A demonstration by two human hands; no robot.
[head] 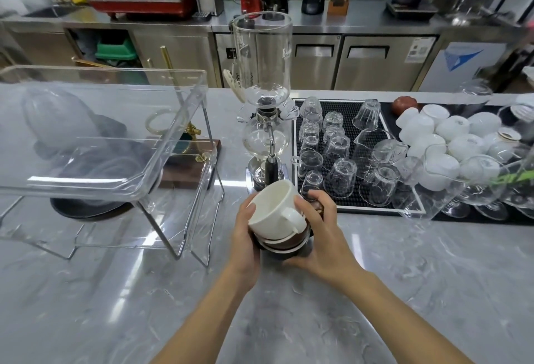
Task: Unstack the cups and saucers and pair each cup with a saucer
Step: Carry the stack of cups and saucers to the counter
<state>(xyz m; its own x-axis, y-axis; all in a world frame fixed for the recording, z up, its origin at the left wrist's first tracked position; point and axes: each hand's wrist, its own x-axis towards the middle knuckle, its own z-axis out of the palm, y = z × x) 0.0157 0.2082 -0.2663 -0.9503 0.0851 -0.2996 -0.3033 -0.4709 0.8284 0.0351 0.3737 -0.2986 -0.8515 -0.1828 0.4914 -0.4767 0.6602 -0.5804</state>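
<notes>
**Both hands on the stack, top cup tilted left**

Forearms reach in from the bottom edge and meet at the stack (278, 236), which sits low over the grey marble counter (375, 291), just in front of the siphon brewer (264, 120). Whether its base touches the counter cannot be told.

Topmost is 1 white cup (273, 209), tipped so its mouth faces up and to the left while its handle (291, 216) points down and right, toward the right hand. Beneath it, white and brown rims alternate; these look like saucers, perhaps with a dark cup among them, but the count is hidden by fingers.

Left hand (245, 236) is curled closed against the cup's left wall, thumb up near the rim. Right hand (320, 233) wraps closed around the right side of the stack lower down, fingers over the brown pieces behind the handle.

My judgement: the cup's axis leans away from the right hand and into the left, so the left hand is placed to lift it up and leftward while the right steadies what stays below. Bare counter lies to the left and near side; the black mat of upturned glasses (341, 161) crowds the right.
</notes>
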